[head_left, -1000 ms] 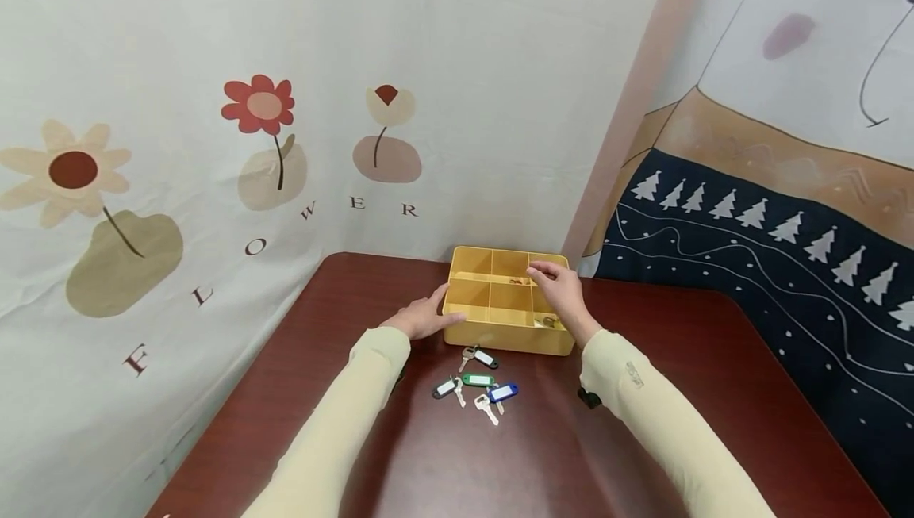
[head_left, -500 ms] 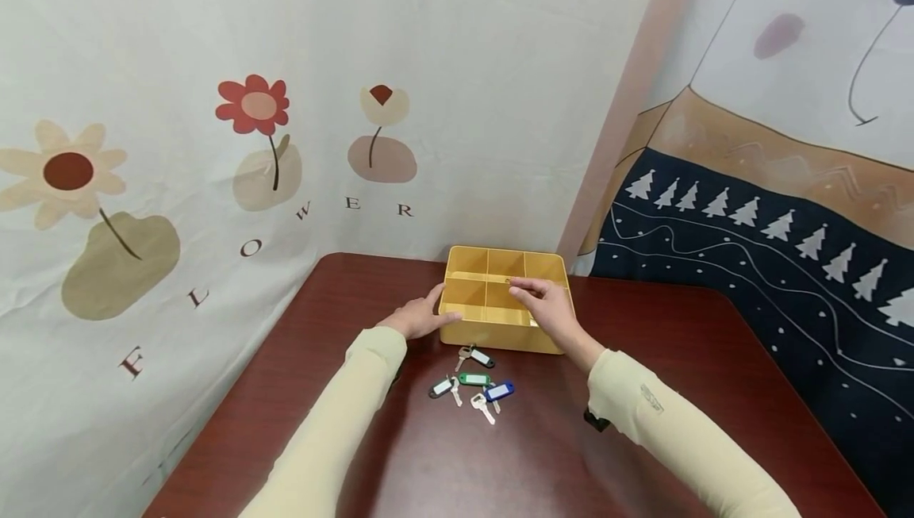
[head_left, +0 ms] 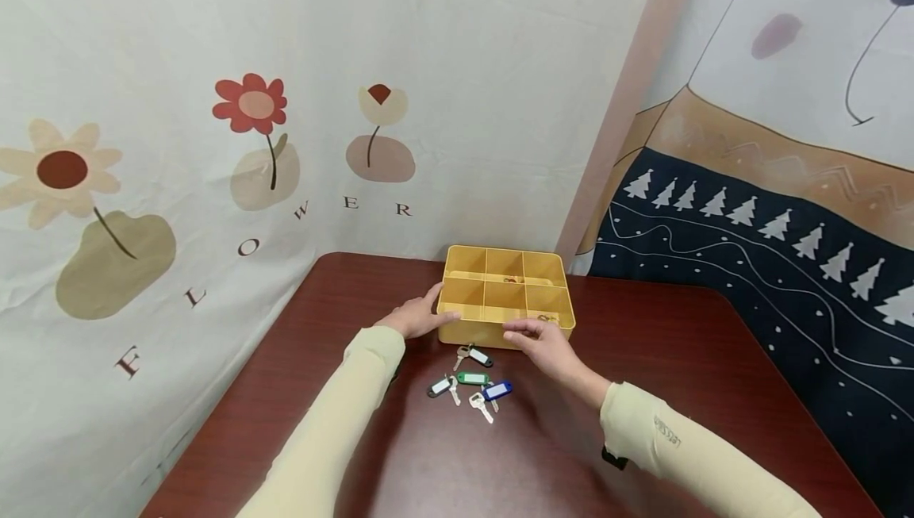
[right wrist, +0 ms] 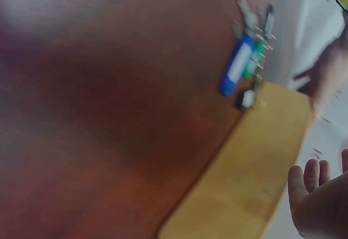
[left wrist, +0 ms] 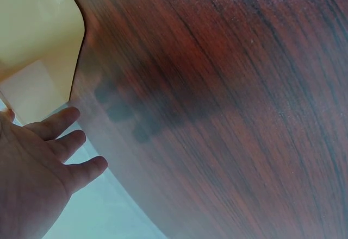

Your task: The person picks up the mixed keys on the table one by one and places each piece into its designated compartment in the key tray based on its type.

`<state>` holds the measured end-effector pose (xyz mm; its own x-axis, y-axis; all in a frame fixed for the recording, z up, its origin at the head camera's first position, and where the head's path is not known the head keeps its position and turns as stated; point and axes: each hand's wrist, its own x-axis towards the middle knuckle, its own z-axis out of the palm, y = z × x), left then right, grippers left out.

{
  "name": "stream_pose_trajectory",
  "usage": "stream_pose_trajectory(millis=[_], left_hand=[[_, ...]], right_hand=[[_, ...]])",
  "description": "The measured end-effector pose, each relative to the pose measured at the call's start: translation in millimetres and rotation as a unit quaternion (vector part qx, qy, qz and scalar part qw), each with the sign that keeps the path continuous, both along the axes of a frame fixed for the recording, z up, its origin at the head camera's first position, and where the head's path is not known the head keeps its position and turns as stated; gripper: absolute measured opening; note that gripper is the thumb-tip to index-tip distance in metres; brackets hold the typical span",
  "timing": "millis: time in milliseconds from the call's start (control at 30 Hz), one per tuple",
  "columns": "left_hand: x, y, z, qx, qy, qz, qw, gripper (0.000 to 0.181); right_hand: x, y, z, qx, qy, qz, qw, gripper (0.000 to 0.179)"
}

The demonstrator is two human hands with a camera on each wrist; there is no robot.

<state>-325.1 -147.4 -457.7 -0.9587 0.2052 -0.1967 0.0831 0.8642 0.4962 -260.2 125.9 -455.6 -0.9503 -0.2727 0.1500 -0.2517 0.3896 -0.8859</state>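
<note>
A yellow box (head_left: 471, 331) with several compartments sits near the back edge of the table. At its left side rests my left hand (head_left: 417, 316), thumb along the front rim; in the left wrist view the fingers (left wrist: 87, 173) of that hand are spread. My right hand (head_left: 546, 347) hovers at the box's front wall, fingers loosely extended and holding nothing visible. In front of the box lie several keys with tags: two black tags (head_left: 481, 358), a green tag (head_left: 473, 378) and a blue tag (head_left: 497, 390). Small items (head_left: 548, 318) lie in the front right compartment.
The dark red wooden table (head_left: 457, 470) has rounded back corners. Behind it hangs a white cloth (head_left: 500, 105) with printed flowers, and a dark blue cloth (head_left: 714, 240) with trees stands at the right. More small pieces (head_left: 512, 279) lie in the back middle compartment.
My right hand has moved from above the box's back right part, over the middle, down to its front wall. The left hand has stayed at the box's left side.
</note>
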Motion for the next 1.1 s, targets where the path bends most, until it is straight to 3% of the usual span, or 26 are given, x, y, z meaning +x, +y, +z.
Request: stream_pose_trajectory(millis=[233,533,1100], left_hand=[[-2.2,-0.9,-2.9,0.014,0.003,0.001,0.9999,0.09],[0.2,0.1,-0.7,0.007,0.002,0.003,1.0,0.091],[2.2,2.0,1.9,0.007,-0.002,0.007,1.0,0.088]], right_hand=[[15.6,1,-29.8,0.034,0.033,0.056,0.9973,0.018],[27.2,-3,-53.9,0.079,0.091,0.096,0.988,0.015],[27.7,-15,-69.1,0.127,0.113,0.108,0.9795,0.012]])
